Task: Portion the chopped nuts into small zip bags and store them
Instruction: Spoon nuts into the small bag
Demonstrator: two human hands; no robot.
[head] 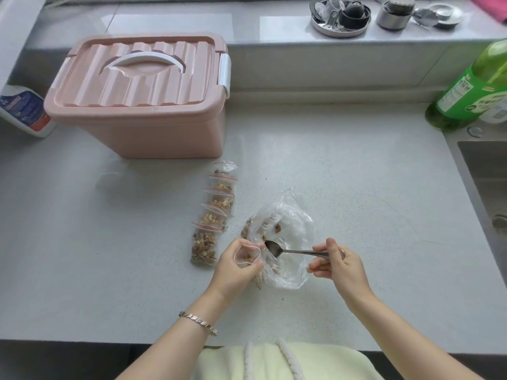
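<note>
My left hand [238,266] holds a small zip bag [246,255] with its mouth open; a few chopped nuts lie inside it. My right hand [338,263] grips a metal spoon [290,250] by the handle, its empty bowl just right of the small bag's mouth. Under the spoon lies a large clear plastic bag [288,223] with a few nut pieces left in it. To the left, several filled small zip bags [212,215] lie overlapping in a row on the counter.
A closed pink storage box [142,100] with a white handle stands at the back left. A white bottle [24,111] lies left of it. A green bottle [472,91] and a sink [485,174] are at the right. Metal dishes [340,17] sit on the back ledge.
</note>
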